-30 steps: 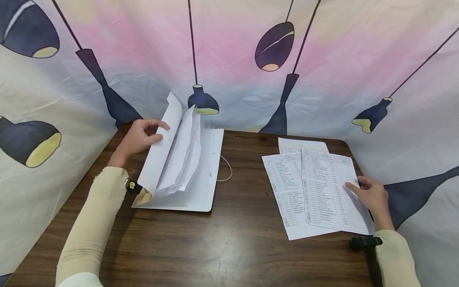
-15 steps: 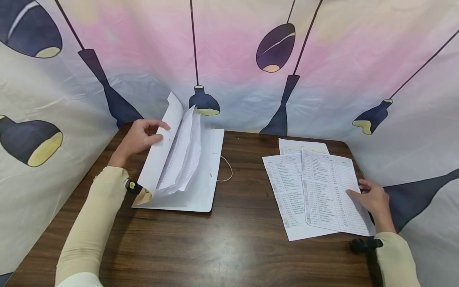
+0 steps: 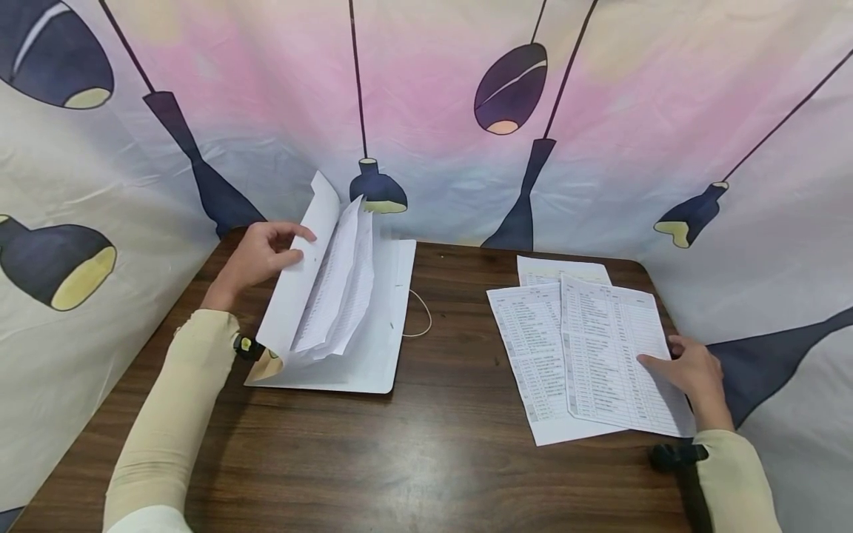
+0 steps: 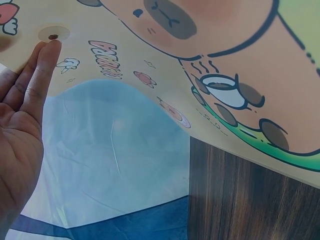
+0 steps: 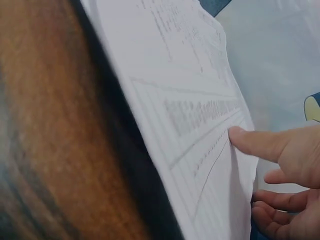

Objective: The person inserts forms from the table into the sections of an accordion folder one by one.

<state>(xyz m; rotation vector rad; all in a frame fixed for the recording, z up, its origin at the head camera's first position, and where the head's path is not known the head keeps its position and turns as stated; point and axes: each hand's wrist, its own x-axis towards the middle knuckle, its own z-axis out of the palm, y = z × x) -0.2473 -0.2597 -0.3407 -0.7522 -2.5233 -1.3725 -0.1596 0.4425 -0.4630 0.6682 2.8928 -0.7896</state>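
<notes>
Pale fabric printed with hanging lamps (image 3: 440, 96) hangs behind a brown wood-grain tabletop (image 3: 413, 474). Toward the tabletop's back left corner lies a document folder (image 3: 383, 318), its white-lined cover (image 3: 290, 292) tilted up; a cartoon animal shows on the cover's outer face. Overlapping printed sheets (image 3: 606, 348) lie toward the back right corner, beside the right edge. More printed papers (image 3: 340, 292) lean inside the folder. The person's left hand (image 3: 256, 255) grips the cover by its edge. The right hand (image 3: 694, 374) pinches the uppermost sheet's right edge, thumb on top. A thin cord loop (image 3: 431, 320) extends from the folder's right edge.
</notes>
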